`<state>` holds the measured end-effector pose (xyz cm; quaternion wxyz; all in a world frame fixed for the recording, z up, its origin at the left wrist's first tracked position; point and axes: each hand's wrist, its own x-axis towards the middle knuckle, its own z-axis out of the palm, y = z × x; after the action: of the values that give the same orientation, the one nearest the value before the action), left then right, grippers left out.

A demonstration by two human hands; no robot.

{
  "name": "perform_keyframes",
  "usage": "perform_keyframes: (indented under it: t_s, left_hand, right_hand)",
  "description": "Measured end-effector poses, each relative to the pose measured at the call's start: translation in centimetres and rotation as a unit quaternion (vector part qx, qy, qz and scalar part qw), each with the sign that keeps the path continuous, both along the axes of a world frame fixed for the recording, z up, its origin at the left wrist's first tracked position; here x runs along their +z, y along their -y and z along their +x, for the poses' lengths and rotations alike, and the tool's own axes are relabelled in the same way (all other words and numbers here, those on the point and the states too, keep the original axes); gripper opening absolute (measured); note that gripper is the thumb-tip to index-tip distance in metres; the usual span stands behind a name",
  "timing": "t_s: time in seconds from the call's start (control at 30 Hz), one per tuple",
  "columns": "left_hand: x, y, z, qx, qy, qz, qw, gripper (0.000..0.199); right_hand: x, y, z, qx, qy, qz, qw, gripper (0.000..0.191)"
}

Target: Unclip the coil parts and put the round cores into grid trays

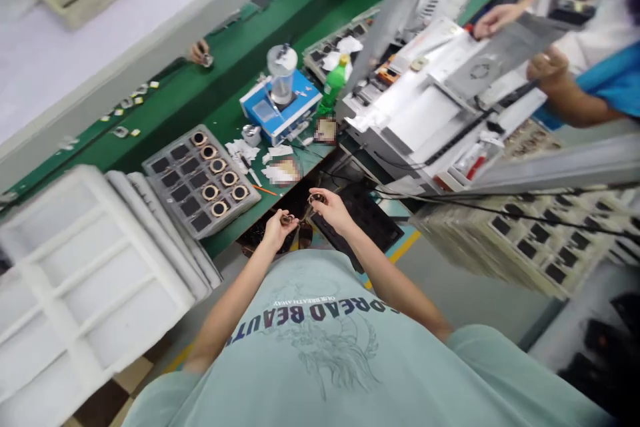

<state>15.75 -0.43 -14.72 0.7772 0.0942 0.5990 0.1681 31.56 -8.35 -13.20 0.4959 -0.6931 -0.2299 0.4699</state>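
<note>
Just beyond my shirt front, both hands are up near the bench edge. Between thumb and fingers, my left hand [278, 231] grips a small dark round part [287, 219]. My right hand [332, 208], a little farther forward, is closed on a ring-shaped metal part [317, 198]. Its fine detail is too small to make out. Ahead and to the left lies a clear plastic tray [173, 190] with several gold-rimmed round pieces [219, 165] in its right-hand columns and dark square pads elsewhere.
On the green bench [227, 90] stand a blue box [280, 110] with a clear jar [283, 70] and a green bottle [333, 83]. White trays [80, 280] stack at left, more trays [500, 240] at right. Co-workers' hands [547, 67] show at right and far left.
</note>
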Motion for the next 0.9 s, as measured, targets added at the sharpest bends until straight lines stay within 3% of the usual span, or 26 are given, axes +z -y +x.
perform_keyframes:
  t_s: [0.13,0.27,0.37,0.47,0.6,0.73,0.8,0.9]
  left_hand:
    - [4.4,1.8,-7.5,-0.025,0.010,0.122,0.992,0.021]
    - [7.5,2.9,-13.8,-0.001,-0.007,0.216,0.976,0.028]
    - [9.1,3.5,-16.8,0.041,-0.021,0.260,0.965,0.034]
    - [10.1,4.0,-18.7,0.063,-0.016,0.282,0.957,0.037]
    - [10.9,4.2,-20.4,0.061,-0.002,0.285,0.957,0.036]
    - [11.3,3.8,-21.1,0.048,0.020,0.284,0.957,0.035]
    - [11.2,3.5,-21.1,0.043,0.030,0.284,0.957,0.034]
    - [10.9,3.2,-21.0,0.047,0.037,0.283,0.957,0.032]
  right_hand:
    - [1.1,-6.3,-4.0,0.128,0.056,0.068,0.988,0.038]
    - [2.7,-14.7,-9.1,0.262,0.169,0.127,0.942,0.024]
    - [3.9,-20.8,-12.9,0.321,0.306,0.122,0.888,0.026]
    - [4.7,-24.8,-16.1,0.406,0.438,0.102,0.796,0.025]
    - [4.6,-26.3,-18.7,0.488,0.552,0.046,0.674,0.029]
    - [3.7,-24.8,-19.6,0.506,0.632,0.040,0.586,0.034]
    - [3.3,-23.6,-19.5,0.516,0.643,0.055,0.563,0.036]
    - [3.0,-22.1,-19.1,0.517,0.632,0.088,0.571,0.038]
